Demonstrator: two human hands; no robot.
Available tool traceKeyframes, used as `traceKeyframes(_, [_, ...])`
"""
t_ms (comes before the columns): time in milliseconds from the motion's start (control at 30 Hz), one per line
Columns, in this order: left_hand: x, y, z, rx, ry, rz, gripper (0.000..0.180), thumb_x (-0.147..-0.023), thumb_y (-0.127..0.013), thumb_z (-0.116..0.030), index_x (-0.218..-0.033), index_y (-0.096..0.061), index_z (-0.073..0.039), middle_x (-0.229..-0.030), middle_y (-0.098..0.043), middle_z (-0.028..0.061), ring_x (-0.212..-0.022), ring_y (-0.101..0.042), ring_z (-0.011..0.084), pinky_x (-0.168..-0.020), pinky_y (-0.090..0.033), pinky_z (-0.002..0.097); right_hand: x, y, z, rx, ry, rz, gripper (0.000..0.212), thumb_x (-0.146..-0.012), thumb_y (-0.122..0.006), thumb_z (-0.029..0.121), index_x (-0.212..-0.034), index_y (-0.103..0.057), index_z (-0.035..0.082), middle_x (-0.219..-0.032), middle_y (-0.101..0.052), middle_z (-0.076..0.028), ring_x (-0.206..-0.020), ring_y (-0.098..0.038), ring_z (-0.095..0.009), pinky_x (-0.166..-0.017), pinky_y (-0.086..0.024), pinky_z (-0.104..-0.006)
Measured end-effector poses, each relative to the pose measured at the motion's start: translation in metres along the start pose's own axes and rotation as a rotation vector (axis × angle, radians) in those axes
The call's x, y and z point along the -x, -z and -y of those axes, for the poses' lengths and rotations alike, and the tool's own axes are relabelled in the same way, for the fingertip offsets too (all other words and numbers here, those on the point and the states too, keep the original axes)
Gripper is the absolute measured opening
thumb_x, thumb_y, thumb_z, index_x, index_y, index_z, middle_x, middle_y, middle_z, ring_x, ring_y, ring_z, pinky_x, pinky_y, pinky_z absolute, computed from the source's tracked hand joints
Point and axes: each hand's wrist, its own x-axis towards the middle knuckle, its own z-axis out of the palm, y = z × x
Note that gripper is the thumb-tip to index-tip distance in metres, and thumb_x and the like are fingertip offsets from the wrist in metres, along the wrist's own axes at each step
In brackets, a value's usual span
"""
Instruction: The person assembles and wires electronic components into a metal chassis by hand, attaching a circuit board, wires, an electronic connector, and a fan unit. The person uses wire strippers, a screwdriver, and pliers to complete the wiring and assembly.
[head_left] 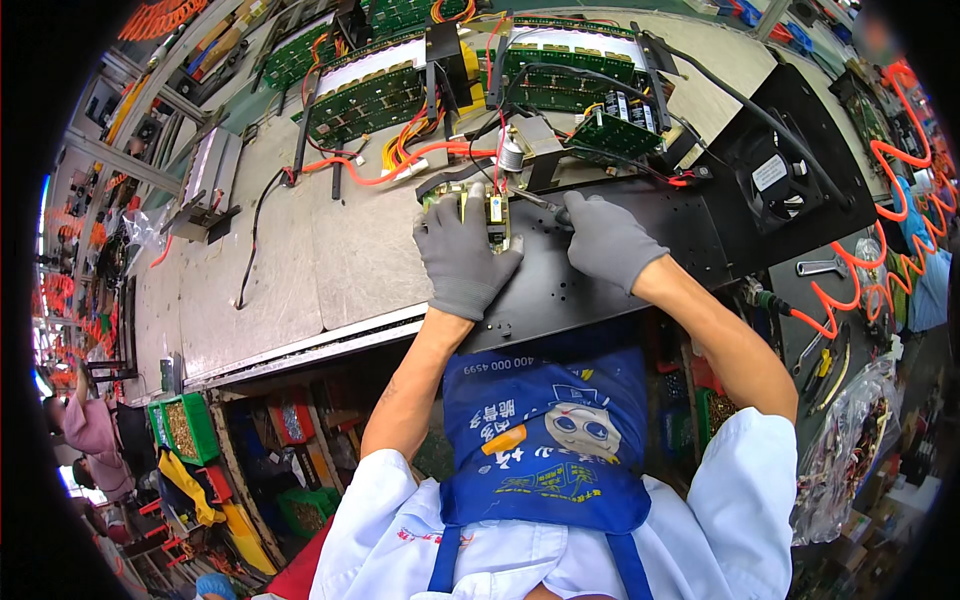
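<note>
Apron (pixel 545 455): blue, nearest the camera.
Left hand (pixel 460 255): gloved, fingers spread over the circuit board (pixel 497 228).
Right hand (pixel 608 240): gloved, gripping a slim tool (pixel 538 200) (tip toward the board).
Board position: black panel's (pixel 550 295) far left end.

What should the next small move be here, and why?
Probably line up the tip of the slender tool with the small circuit board: the right hand holds the tool pointing toward it, while the left hand rests over the board. Whether the tip already touches is too small to tell.
</note>
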Motion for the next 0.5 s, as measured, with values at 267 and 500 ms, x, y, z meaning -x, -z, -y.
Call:
traceKeyframes(267, [0.0, 0.0, -0.006, -0.045, -0.047, 0.002, 0.083, -0.065, -0.083, -0.045, -0.135, -0.055, -0.01, -0.121, -0.054, 0.0173, -0.115, -0.053, 0.0369, -0.101, -0.039, 0.0552, -0.016, 0.033, 0.025, 0.116, 0.003, 0.12, 0.03, -0.082, -0.061, 0.013, -0.102, -0.068, -0.008, -0.094, -0.072, -0.031, -0.092, -0.072, -0.045, -0.084, -0.057, -0.0475])
traceKeyframes(500, [0.006, -0.002, -0.012, -0.032, -0.067, -0.003, 0.08, -0.064, -0.086, -0.045, -0.132, -0.057, -0.012, -0.123, -0.055, 0.0163, -0.118, -0.052, 0.0354, -0.1, -0.039, 0.0578, -0.024, 0.039, 0.049, 0.317, 0.069, 0.227, 0.024, -0.081, -0.063, 0.015, -0.089, -0.078, -0.003, -0.091, -0.074, -0.026, -0.085, -0.074, -0.04, -0.074, -0.059, -0.0473])
